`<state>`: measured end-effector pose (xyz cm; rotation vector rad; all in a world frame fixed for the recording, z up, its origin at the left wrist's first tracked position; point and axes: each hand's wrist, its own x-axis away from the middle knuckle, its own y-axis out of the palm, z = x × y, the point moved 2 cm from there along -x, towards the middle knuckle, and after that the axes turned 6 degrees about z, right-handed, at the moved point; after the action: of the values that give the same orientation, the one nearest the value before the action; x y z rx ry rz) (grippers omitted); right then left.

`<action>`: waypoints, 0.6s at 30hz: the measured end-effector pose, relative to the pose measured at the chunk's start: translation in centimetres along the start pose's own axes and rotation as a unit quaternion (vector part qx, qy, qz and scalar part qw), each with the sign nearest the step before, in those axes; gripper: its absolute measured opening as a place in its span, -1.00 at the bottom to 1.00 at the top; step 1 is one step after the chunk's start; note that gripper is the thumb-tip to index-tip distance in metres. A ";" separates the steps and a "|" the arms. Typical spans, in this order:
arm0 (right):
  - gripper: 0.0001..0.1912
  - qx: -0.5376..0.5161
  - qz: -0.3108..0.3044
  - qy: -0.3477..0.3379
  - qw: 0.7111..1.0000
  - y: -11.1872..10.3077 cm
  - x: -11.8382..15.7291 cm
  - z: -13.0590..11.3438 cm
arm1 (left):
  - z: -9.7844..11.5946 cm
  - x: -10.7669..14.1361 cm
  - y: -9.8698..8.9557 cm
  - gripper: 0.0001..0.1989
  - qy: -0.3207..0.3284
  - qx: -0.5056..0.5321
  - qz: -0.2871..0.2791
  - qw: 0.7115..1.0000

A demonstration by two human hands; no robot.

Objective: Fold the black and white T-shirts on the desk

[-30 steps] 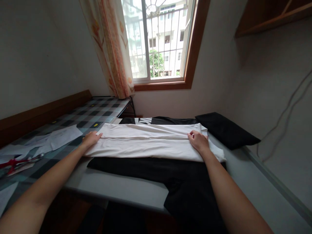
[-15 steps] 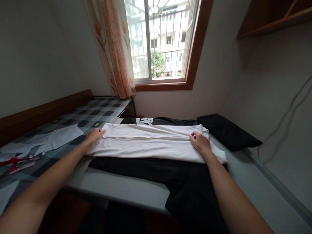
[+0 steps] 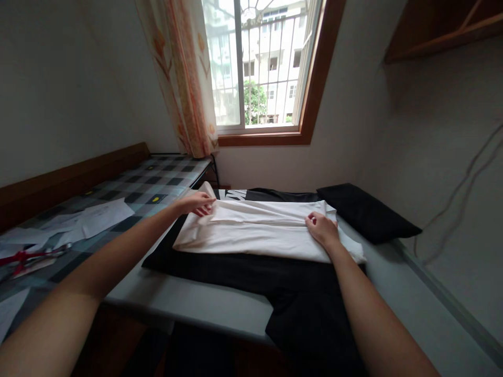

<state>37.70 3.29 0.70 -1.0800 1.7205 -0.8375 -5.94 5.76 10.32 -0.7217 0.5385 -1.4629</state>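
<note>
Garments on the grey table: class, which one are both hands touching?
The white garment, lying on top. The left hand lifts its end, the right hand presses it; the black garments lie beneath and beyond, untouched.

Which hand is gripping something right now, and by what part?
The left hand grips the white garment by its lifted left end. The right hand lies pressed on the garment's right end.

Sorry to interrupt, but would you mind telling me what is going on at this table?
A person is handling a long white folded cloth lying across a black garment on a grey table. The left hand lifts the cloth's left end toward the middle, and the right hand presses the right end flat.
</note>
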 end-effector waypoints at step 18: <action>-0.74 -0.018 -0.003 0.006 1.000 0.0 -0.1 -0.1 | -2.2 5.9 5.9 -0.48 0.183 -0.214 0.018 0.959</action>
<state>37.65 3.38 0.73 -1.1058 1.7497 -0.8210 -3.16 -0.54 5.15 -0.7720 1.1747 -1.4690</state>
